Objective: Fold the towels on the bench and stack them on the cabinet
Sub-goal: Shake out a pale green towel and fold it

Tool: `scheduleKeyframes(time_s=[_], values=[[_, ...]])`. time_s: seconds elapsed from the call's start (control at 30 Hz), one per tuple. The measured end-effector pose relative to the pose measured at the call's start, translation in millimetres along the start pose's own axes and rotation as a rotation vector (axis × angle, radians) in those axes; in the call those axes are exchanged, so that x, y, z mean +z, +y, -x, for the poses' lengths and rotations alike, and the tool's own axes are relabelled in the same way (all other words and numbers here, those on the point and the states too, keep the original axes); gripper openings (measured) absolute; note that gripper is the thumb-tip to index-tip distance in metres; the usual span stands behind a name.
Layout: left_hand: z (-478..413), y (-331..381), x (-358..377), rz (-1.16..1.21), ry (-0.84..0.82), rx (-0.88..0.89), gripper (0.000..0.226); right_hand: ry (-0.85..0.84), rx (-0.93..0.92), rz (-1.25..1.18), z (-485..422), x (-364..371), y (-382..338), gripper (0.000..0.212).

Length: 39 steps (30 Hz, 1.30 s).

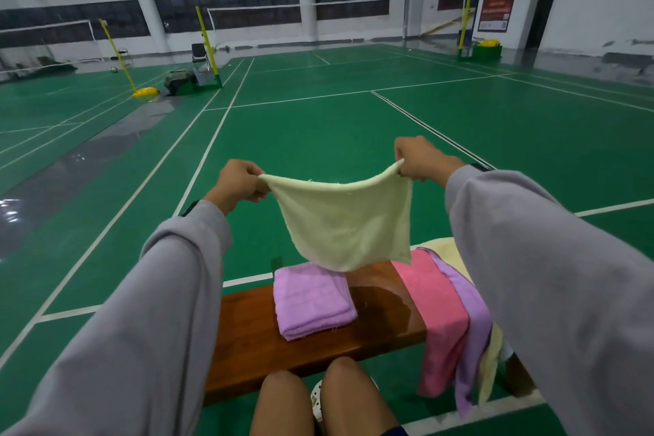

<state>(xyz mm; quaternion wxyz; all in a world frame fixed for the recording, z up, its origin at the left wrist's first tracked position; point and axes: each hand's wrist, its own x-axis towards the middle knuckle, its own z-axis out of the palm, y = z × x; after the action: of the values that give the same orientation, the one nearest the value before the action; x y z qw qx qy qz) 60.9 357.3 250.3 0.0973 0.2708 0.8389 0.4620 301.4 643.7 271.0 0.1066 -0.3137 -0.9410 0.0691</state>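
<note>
A pale yellow towel point(345, 223) hangs in the air above the brown wooden bench point(254, 340). My left hand point(237, 184) pinches its left top corner and my right hand point(421, 159) pinches its right top corner, so the top edge sags between them. A folded purple towel point(311, 301) lies on the bench below. To the right, a pink towel point(439, 315), a purple towel point(472, 336) and a pale yellow towel point(492, 368) hang unfolded over the bench, partly hidden by my right sleeve. No cabinet is in view.
My bare knees point(318, 400) are close to the bench's near edge. Green badminton court floor point(318, 131) with white lines stretches ahead. Yellow net posts point(208, 42), a chair point(200, 57) and a bag point(178, 80) stand far off at the left.
</note>
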Motion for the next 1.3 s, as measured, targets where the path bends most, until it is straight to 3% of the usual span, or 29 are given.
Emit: scheduleKeyframes(time_s=[0.1, 0.4, 0.57, 0.63, 0.97, 1.17, 1.3], values=[[-3, -2, 0, 0.184, 0.022, -0.046, 0.022, 0.021, 0.041, -0.007, -6, -4, 6, 0.016], [-7, -5, 10, 0.202, -0.027, -0.072, 0.001, 0.072, 0.148, 0.006, -3, -6, 14, 0.012], [-4, 6, 21, -0.082, 0.131, 0.066, 0.012, 0.076, 0.123, 0.119, 7, -6, 18, 0.015], [-4, 12, 24, -0.096, 0.166, 0.108, 0.021, 0.093, 0.096, 0.192, 8, -5, 20, 0.017], [-9, 21, 43, -0.355, 0.193, 0.305, 0.02, 0.204, 0.091, 0.271, 10, -1, 44, 0.016], [-15, 25, 83, -0.53, 0.117, 0.313, 0.028, 0.142, 0.2, 0.14, 11, 9, 71, 0.014], [-24, 27, 104, -0.511, 0.148, 0.291, 0.023, 0.158, 0.364, -0.124, 2, 17, 95, 0.016]])
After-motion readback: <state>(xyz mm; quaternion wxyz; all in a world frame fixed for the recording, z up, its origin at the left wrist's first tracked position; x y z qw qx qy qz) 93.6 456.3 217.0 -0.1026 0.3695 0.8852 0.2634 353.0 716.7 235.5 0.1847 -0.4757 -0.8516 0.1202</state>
